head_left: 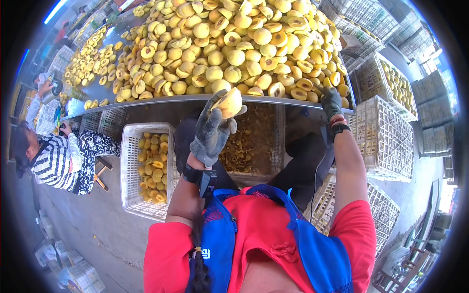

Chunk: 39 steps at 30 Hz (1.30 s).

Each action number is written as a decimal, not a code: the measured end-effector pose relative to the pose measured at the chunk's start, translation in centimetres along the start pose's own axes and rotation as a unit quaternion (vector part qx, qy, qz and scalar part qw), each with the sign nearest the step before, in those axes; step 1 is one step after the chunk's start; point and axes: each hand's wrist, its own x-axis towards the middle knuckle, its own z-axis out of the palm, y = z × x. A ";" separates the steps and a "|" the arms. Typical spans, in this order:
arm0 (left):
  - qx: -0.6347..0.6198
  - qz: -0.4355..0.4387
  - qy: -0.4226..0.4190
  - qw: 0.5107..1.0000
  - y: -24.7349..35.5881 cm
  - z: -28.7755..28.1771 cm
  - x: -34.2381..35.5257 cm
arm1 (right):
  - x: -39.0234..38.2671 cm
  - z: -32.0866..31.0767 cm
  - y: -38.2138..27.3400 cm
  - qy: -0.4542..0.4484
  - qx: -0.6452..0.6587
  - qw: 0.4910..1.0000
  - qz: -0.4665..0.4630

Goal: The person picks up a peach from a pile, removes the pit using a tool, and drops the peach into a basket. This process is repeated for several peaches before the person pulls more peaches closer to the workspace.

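My left hand [211,133], in a grey work glove, is raised before the near edge of a metal table [171,101]. Its thumb and fingers are closed around a yellow peach [229,103], with the pale side turned up. My right hand [331,103], in a dark glove, rests at the right end of that edge, against the peach halves [305,84]. Its fingers are curled, and whatever they hold is hidden. A big heap of halved peaches [215,73] covers the table, many showing brownish-red pit hollows.
Between my knees stands a crate [280,141] with brown pits and scraps [244,146]. A white crate [128,166] of peach halves is on my left. Plastic crates [386,139] are stacked on my right. A person in a striped top [56,163] sits at far left.
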 end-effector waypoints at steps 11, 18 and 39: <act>0.454 0.148 0.087 0.874 -2.1 -1.5 -1.0 | -13.7 -15.6 -19.8 -0.256 0.805 0.534 0.030; 0.435 0.148 0.042 0.887 -3.0 -0.9 -3.4 | -17.6 -14.9 -23.6 -0.251 0.752 0.599 0.110; 0.087 -0.078 0.057 0.992 -1.8 -0.2 -5.0 | -20.1 -14.7 -22.4 -0.159 0.787 0.594 0.056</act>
